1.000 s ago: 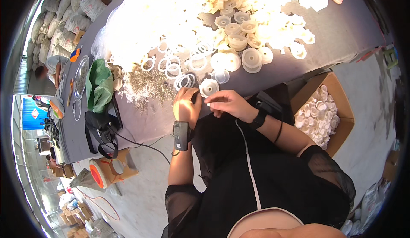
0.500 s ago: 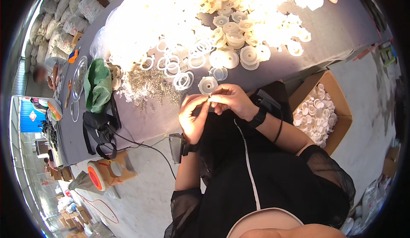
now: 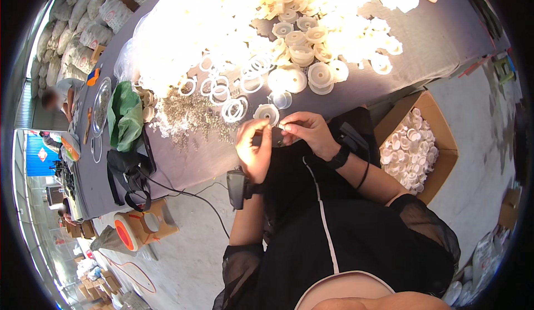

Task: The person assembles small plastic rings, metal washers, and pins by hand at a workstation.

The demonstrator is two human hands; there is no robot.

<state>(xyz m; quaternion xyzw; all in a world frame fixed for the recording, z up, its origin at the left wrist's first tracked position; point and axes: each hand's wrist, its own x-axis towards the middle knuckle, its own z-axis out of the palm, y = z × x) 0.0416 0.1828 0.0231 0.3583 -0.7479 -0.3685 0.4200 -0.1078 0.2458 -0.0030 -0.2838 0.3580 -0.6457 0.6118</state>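
Center of frame: a white flanged cup (image 3: pixel 267 111) lies just beyond the left hand (image 3: pixel 255 149) and right hand (image 3: pixel 312 135), each pinched nearly closed (anything held is too small to tell). Probably light, stiff, slick plastic; best gripped by its rim.

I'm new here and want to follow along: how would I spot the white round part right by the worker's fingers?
Find the grey table, then its near edge by the left hand and right hand. Just beyond their fingers is the white round part, cup-like with a dark centre. Similar cups cluster farther back; this one sits apart from them, nearest the hands.
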